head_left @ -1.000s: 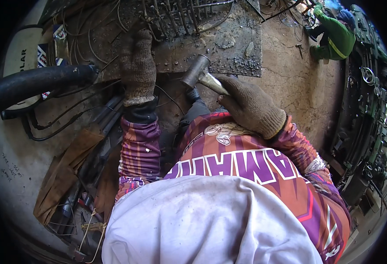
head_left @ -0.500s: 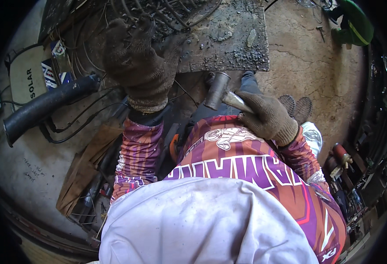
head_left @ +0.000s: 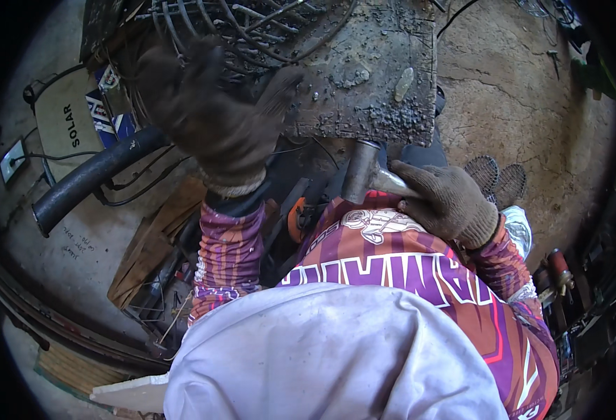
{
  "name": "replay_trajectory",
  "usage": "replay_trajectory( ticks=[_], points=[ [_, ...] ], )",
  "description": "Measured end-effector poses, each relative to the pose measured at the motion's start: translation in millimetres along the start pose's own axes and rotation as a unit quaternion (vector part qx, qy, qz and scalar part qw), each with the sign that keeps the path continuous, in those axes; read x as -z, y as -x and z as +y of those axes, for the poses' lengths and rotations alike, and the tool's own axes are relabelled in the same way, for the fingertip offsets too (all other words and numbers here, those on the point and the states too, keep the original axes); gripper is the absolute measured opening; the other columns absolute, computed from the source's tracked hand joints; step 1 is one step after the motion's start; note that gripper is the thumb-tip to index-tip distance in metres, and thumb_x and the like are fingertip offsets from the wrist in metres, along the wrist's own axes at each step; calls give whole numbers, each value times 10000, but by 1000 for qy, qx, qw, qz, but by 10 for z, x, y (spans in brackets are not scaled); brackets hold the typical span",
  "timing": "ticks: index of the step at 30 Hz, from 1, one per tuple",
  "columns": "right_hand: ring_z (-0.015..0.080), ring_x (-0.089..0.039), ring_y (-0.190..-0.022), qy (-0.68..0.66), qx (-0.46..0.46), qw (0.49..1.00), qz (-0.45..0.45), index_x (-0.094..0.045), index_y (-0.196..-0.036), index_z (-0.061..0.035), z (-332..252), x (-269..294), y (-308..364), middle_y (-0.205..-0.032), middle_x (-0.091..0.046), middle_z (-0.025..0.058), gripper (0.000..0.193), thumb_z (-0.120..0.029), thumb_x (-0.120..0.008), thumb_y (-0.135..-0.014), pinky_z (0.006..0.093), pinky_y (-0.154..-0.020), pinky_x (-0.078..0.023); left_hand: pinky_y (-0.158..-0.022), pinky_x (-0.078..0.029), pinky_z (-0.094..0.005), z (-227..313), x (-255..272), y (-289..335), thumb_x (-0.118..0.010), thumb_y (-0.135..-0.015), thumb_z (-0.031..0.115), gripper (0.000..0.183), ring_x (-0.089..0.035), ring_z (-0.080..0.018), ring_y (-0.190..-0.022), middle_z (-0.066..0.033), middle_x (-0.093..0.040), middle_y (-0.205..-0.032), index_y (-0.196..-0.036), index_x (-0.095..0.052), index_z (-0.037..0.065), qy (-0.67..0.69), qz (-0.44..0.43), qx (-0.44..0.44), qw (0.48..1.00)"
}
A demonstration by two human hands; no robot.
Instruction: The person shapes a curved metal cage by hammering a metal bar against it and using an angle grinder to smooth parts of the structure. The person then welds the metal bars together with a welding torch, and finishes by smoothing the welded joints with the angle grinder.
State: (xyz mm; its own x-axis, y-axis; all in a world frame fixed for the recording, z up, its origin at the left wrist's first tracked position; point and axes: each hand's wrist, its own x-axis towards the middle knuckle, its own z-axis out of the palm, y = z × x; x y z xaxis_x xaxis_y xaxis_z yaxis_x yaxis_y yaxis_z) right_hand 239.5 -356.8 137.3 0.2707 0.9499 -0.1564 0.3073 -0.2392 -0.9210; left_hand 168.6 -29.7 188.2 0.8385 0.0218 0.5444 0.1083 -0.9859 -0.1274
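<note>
A brown knit work glove covers my left hand (head_left: 217, 119), which is raised at the left side of a grimy bench top (head_left: 385, 70). Its fingers are spread, the thumb stands apart, and the fingertips are smeared by motion. Behind it lies a round frame of bent metal rods (head_left: 259, 31), partly hidden by the glove. In front of the bench edge, my gloved right hand (head_left: 451, 199) is closed round the handle of a hammer (head_left: 361, 173). The hammer's thick cylindrical head is near the bench edge, over my lap.
Dark crumbs and lumps lie on the bench. A thick black pipe (head_left: 98, 178) slants at the left beside a beige case (head_left: 63, 126) and cables. Wooden boards (head_left: 155, 245) lean lower left. Sandals (head_left: 498, 178) lie on the cracked floor, and tools crowd the right edge.
The whole view has shifted, with the bench and floor items now lower in it. My left hand's fingers and thumb have spread wider. My right hand still holds the hammer.
</note>
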Motion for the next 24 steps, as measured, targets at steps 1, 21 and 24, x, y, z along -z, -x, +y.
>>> replay_trajectory(
  ticks=[1, 21, 24],
  points=[
    [392, -688, -789, -2, 9, 1000, -7, -590, -1336, -38, 14, 28, -4, -903, -675, 184, 541, -304, -733, -887, 468, -679, -531, -1026, -494, -452, -83, 33, 34, -847, -821, 465, 788, -533, -319, -1234, -154, -514, -1343, -1407, -492, 77, 5, 61, -20, 998],
    [365, -697, -784, 81, 28, 996, 40, -632, -1250, -50, -75, -1, -114, -924, -700, 154, 528, -286, -794, -806, 446, -669, -545, -1056, -506, -371, -421, -257, 924, -524, -1063, 135, 280, -624, -275, -1186, -137, -622, -1303, -1287, -595, -17, 107, 79, 176, 975],
    [367, -701, -799, 102, 3, 991, 82, -625, -1289, -65, -40, -138, -53, -909, -699, 158, 552, -270, -795, -806, 442, -683, -548, -1002, -511, -367, -436, -329, 899, -563, -1022, 86, 187, -648, -280, -1092, -158, -657, -1129, -1148, -634, -32, 235, 97, 241, 936]
  ],
)
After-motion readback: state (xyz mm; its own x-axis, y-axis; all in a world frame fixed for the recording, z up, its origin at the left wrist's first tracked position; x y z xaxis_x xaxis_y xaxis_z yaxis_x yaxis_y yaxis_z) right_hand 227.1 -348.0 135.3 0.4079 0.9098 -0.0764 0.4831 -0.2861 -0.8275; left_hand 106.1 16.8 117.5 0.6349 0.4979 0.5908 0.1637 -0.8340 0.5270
